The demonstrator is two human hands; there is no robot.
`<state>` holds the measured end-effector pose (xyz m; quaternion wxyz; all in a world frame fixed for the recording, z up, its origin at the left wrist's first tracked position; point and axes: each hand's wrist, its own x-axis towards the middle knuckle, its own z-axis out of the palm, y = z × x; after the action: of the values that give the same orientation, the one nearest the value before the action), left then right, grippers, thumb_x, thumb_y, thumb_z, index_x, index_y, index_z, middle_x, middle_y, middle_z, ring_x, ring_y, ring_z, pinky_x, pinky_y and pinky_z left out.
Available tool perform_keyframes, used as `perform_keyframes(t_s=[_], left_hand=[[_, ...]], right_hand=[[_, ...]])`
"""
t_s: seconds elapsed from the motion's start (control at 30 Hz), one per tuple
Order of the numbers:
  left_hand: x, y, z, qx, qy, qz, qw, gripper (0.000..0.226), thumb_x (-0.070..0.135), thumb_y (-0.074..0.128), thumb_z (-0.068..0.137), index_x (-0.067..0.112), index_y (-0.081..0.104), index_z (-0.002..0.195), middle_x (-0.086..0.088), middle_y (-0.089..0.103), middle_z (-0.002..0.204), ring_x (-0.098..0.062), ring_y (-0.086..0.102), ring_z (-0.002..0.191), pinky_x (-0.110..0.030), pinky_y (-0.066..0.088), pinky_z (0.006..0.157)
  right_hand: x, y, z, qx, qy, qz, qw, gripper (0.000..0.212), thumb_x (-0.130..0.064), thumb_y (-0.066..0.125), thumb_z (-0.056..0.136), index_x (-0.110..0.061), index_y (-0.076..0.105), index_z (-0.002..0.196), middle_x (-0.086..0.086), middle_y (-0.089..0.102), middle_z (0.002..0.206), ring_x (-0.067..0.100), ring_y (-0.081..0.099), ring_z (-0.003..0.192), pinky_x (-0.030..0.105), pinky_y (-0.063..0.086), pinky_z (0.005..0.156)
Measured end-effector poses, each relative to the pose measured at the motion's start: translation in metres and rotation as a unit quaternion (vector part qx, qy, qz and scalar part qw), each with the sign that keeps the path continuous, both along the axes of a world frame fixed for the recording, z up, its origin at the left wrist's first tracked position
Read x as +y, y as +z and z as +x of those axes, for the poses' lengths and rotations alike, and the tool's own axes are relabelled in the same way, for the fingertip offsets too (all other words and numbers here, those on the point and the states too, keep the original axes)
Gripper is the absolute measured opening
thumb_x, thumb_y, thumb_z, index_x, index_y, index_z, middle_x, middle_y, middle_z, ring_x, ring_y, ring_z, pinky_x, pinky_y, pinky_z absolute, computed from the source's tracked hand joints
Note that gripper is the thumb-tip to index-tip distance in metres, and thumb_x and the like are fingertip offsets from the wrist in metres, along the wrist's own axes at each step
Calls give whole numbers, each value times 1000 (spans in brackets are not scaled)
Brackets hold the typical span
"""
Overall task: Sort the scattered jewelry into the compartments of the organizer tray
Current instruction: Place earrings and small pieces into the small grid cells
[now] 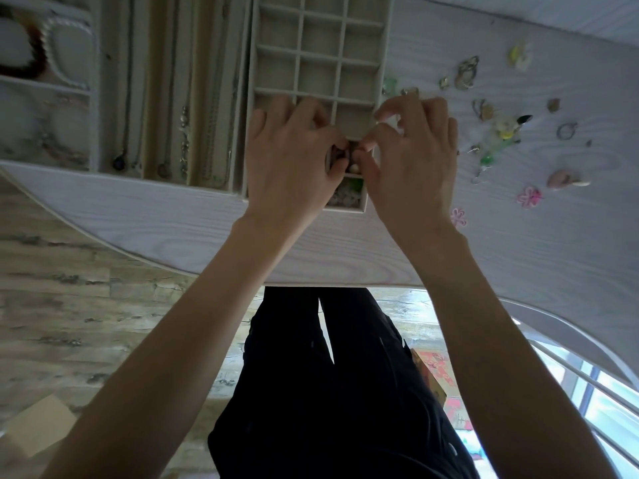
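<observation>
A beige organizer tray (388,39) with a grid of small square compartments lies on the white table. Both hands meet over its near rows. My left hand (290,157) and my right hand (411,150) have their fingertips curled together over one compartment, pinching a small dark and pearl-like piece (347,157) between them. The nearest compartment (345,193) holds pale and green pieces. Scattered jewelry (498,133) lies on the table to the right: rings, earrings, green beads, pink flower pieces (529,197).
A long-slot tray with necklaces (183,133) sits left of the grid tray. Further left another tray holds a pearl bracelet (55,50) and a dark bracelet. The table's curved front edge (138,261) is near my legs; the floor lies below.
</observation>
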<state>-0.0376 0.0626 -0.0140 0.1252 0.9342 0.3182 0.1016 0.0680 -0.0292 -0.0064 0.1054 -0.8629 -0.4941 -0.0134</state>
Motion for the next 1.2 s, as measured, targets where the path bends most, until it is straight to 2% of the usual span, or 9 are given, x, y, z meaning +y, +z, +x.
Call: perform_keyframes(t_s=[0.17,0.3,0.43,0.53,0.67,0.73,0.83,1.03,1.2], left_hand=[[-1,1,1,0,-1,8,1000,11,35,70,75,25,74,77,0,64,88,-31,57,86,-39,40,74],[-1,-2,1,-1,4,12,1000,14,36,67,76,24,75,79,1,63,90,-28,56,87,-37,38,75],[0,-4,-1,-2,10,0,1000,14,35,69,76,23,74,80,1,63,92,-27,55,91,-36,36,77],[2,-3,-3,-10,8,-9,1000,12,35,72,76,24,74,81,0,63,91,-28,56,92,-36,38,76],[2,-1,-5,-23,-4,-11,1000,12,33,68,82,23,74,85,-1,64,91,-28,56,92,-36,38,76],[3,-2,-7,-24,-11,-4,1000,12,31,66,84,24,75,86,0,64,92,-28,55,92,-35,36,76],[3,-4,-7,-15,-25,10,1000,15,31,63,86,25,76,89,1,64,93,-28,55,91,-34,36,76],[3,-7,-6,-30,-30,6,999,14,28,63,86,22,75,88,-1,65,93,-28,56,91,-36,40,78],[1,-2,-10,-90,-24,-61,994,16,25,60,88,14,71,91,-6,63,93,-27,57,91,-35,45,79]], right_hand=[[2,-6,0,28,-29,23,999,5,-19,72,72,-15,71,75,4,63,102,30,55,95,34,39,76],[-3,-11,-5,50,-46,47,997,8,-16,71,72,-14,66,79,8,61,100,30,55,93,34,40,78],[-7,-9,-7,107,-65,82,989,5,-13,64,77,-12,66,81,9,60,100,27,52,88,27,38,75],[-13,-6,-6,135,-84,101,982,12,-8,59,78,-12,68,83,10,60,101,25,51,89,22,35,75],[-20,-5,-2,154,-63,103,981,20,-5,55,81,-14,71,88,11,60,107,27,52,95,25,40,77],[-22,-7,0,123,-20,83,989,23,-7,54,83,-15,73,91,13,59,113,32,51,103,31,43,81],[-22,-9,4,78,19,63,995,23,-10,53,84,-18,73,92,14,59,119,31,47,111,33,39,90],[-21,-12,4,93,26,71,993,23,-9,52,85,-13,73,92,15,58,119,33,48,113,37,45,90],[-28,-3,3,148,5,107,983,23,-6,53,85,-11,71,98,13,61,113,28,53,106,29,42,87]])
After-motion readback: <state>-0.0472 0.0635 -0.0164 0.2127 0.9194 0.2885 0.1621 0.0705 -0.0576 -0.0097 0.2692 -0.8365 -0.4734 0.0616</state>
